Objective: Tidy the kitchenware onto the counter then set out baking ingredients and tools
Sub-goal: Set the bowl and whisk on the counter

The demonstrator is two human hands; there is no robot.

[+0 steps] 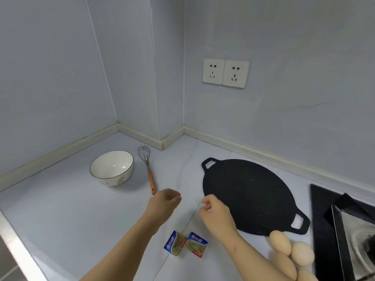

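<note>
Whisk [149,169] just beyond your left fingers [175,197], bowl [111,168] left of whisk, pan [249,195] right of your right fingers [206,205], butter packets [194,244] nearer you, eggs [302,253] right of those.

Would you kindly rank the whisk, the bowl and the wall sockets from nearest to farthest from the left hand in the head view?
1. The whisk, handle tip beside the left hand.
2. The bowl, back left on the counter.
3. The wall sockets, up on the far wall.

The logos on the two butter packets [175,242] are too blurred to read.
</note>
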